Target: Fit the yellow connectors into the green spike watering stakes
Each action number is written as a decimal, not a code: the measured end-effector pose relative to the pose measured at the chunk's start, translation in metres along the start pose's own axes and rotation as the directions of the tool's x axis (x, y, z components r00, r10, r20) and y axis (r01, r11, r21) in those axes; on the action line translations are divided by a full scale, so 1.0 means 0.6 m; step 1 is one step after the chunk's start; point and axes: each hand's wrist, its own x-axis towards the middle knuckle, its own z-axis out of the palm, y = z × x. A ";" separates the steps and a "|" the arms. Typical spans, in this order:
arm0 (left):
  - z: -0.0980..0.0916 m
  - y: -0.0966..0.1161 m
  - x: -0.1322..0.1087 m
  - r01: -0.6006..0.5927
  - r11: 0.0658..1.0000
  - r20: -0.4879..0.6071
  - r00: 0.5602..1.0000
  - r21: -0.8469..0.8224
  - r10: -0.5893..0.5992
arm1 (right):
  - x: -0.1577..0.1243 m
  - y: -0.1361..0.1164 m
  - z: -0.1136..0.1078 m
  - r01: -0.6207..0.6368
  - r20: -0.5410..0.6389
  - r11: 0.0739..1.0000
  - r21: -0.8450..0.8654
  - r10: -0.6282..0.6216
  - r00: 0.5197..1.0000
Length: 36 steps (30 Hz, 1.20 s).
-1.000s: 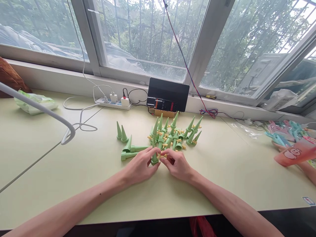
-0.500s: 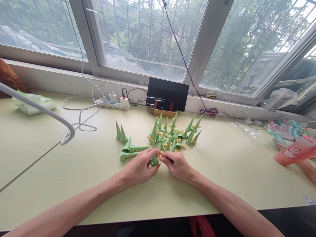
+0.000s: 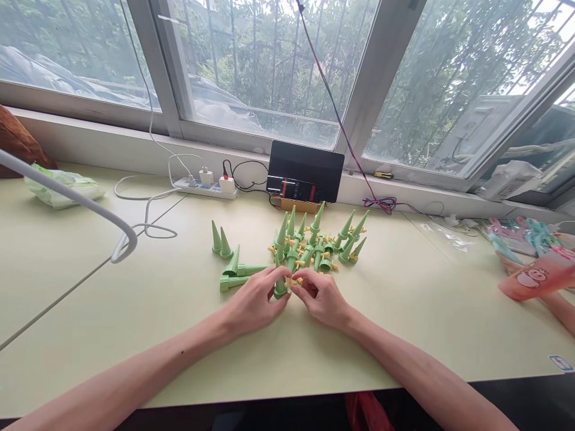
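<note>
My left hand (image 3: 260, 297) is closed round the base of a green plant watering spike (image 3: 280, 286), which stands point up on the table. Facing it, my right hand (image 3: 326, 297) pinches at a small yellow valve (image 3: 290, 283) on the spike's side; the fingertips partly hide it. Just behind my hands is a cluster of green spikes (image 3: 315, 224) with yellow valves, some upright, some tipped over. To the left, plain green spikes without visible valves stand (image 3: 224, 245) or lie down (image 3: 236, 281), the lying ones reaching towards my left hand.
A phone (image 3: 300, 190) leans on a black tablet-like panel (image 3: 309, 161) by the window. Behind on the left lies a power strip (image 3: 204, 190) with cables. At right, another person's arm (image 3: 559, 311) shows beside a pink cup (image 3: 532, 278) and teal and pink pieces (image 3: 530, 233).
Very little differs. My right fingers have shifted slightly at the yellow valve, and my left hand still holds the spike upright.
</note>
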 end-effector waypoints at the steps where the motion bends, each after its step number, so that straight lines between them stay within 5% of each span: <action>1: 0.000 0.000 0.000 0.001 1.000 0.002 1.000 0.002 -0.001 | 0.000 0.001 0.000 0.001 0.003 1.000 0.004 -0.001 1.000; 36: 0.000 -0.001 -0.002 0.007 1.000 0.085 0.996 -0.030 -0.004 | -0.003 0.000 -0.001 0.020 0.044 0.999 -0.048 -0.018 0.999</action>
